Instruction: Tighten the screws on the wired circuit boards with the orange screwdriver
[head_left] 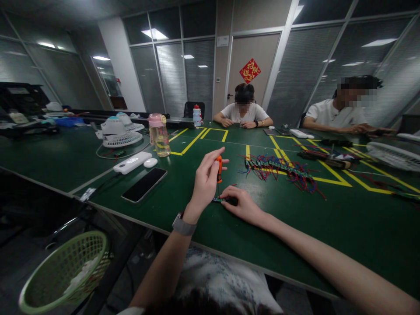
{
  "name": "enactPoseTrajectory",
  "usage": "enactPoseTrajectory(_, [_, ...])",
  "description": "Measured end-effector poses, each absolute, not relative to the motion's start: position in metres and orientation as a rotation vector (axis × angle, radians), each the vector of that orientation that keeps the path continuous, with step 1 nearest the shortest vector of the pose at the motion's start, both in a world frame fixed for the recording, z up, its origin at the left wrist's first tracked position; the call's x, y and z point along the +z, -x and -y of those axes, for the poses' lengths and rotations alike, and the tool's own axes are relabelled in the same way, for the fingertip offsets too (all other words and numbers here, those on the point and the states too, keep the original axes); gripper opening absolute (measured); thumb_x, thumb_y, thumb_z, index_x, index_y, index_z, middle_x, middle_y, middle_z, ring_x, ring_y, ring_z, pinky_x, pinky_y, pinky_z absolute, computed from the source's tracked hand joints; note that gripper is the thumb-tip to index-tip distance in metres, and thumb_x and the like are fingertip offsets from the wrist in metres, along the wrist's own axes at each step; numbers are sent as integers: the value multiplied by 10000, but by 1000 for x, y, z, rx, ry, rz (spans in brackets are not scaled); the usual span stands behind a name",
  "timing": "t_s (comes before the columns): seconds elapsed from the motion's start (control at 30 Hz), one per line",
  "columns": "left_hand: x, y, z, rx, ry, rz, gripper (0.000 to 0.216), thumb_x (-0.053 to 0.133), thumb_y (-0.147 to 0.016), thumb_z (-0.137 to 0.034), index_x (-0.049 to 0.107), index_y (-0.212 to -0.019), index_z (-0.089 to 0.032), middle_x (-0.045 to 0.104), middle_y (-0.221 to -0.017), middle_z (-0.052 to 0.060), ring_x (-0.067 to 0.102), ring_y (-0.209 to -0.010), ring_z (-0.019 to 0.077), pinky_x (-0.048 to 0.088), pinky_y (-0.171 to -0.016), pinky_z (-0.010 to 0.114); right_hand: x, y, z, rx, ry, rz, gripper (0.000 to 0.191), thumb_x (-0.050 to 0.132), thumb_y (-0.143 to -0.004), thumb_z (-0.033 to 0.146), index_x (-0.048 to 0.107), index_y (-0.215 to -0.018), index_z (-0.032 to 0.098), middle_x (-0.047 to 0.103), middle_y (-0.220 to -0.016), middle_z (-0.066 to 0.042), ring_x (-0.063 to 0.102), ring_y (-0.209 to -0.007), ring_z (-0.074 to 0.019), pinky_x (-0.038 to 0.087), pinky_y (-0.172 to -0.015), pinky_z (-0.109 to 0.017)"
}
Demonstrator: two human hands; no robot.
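My left hand [205, 181] is closed around an orange-handled screwdriver [219, 169], held upright with its thin shaft pointing down. The tip meets a small dark part [226, 201] on the green table [328, 218]. My right hand [241, 202] lies on the table with its fingers pinching that small part and holding it in place. A grey watch band sits on my left wrist. Just beyond my hands lies a tangled row of small parts with red and blue wires [282, 170].
A black phone [144, 184], a white remote-like box [132, 162], a white mouse-shaped item [150, 162], a pink-capped bottle [159, 135] and white fans [120, 131] lie to the left. Two people sit across the table. A green basket [65, 271] stands at lower left.
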State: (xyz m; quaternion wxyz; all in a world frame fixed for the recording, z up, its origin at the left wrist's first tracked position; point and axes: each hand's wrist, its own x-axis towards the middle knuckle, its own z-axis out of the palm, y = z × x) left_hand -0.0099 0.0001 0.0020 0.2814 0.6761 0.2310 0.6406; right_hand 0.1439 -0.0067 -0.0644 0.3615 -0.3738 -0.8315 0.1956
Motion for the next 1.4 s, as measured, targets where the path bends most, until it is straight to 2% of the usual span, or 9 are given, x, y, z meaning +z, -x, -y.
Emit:
enactPoseTrajectory(0.13, [4,10,0,1704,-1693,-622,254,609,-849,-280,655,-1087,-204,609,-976,46,617,-791,115,534,-671,220,-65,-144,6,505,964,2145,121,608,-776,94,681,-858,145,664,-869,-71,621,-794,-175,495,-742,-302])
enactPoseTrajectory(0.23, [5,13,-2,1825,-1689,-709,136,668,-802,-265,709,-915,-200,564,-959,35,592,-866,117,510,-697,193,-65,-144,7,505,961,2147,111,607,-779,94,679,-848,143,664,-871,-73,622,-799,-176,495,-742,-303])
enactPoseTrajectory(0.37, [2,12,-3,1716,-1620,-530,258,479,-922,-281,684,-1074,-242,553,-1203,65,594,-1037,167,536,-806,266,-63,-144,8,485,956,2158,114,597,-781,91,677,-836,151,653,-870,-68,614,-800,-175,497,-746,-309])
enactPoseTrajectory(0.47, [1,11,-3,1629,-1566,-460,294,486,-921,-292,629,-1171,-236,626,-1116,69,640,-913,156,556,-757,282,-62,-144,10,474,962,2160,118,592,-781,93,676,-831,159,630,-896,-65,604,-798,-168,501,-745,-308])
enactPoseTrajectory(0.57, [2,12,-3,1728,-1597,-611,230,610,-849,-278,682,-1057,-211,635,-1018,53,624,-836,124,541,-725,232,-61,-144,11,462,960,2155,117,597,-774,98,673,-827,169,604,-918,-59,596,-794,-160,506,-734,-301])
enactPoseTrajectory(0.77, [1,13,-7,1672,-1536,-501,294,472,-923,-276,647,-1154,-231,573,-1255,81,592,-1095,193,539,-856,296,-62,-145,10,446,964,2162,110,595,-778,96,670,-825,161,592,-894,-57,587,-786,-159,498,-720,-293])
enactPoseTrajectory(0.97, [1,12,-5,1672,-1584,-571,279,622,-838,-261,650,-1111,-209,657,-1000,45,627,-825,118,534,-742,230,-63,-145,9,447,963,2165,116,594,-778,87,671,-828,158,604,-878,-53,592,-772,-154,493,-711,-284])
enactPoseTrajectory(1.17, [3,13,-5,1688,-1595,-551,231,533,-891,-279,678,-1056,-207,599,-1186,75,586,-1070,182,509,-865,275,-62,-145,10,444,977,2165,110,603,-781,103,678,-828,166,613,-869,-48,594,-756,-150,490,-699,-280])
enactPoseTrajectory(1.4, [4,11,-1,1683,-1626,-632,247,625,-839,-290,667,-1067,-207,626,-988,48,602,-838,126,519,-755,237,-63,-145,8,463,979,2156,118,600,-780,103,684,-836,164,616,-870,-53,603,-770,-157,501,-726,-295])
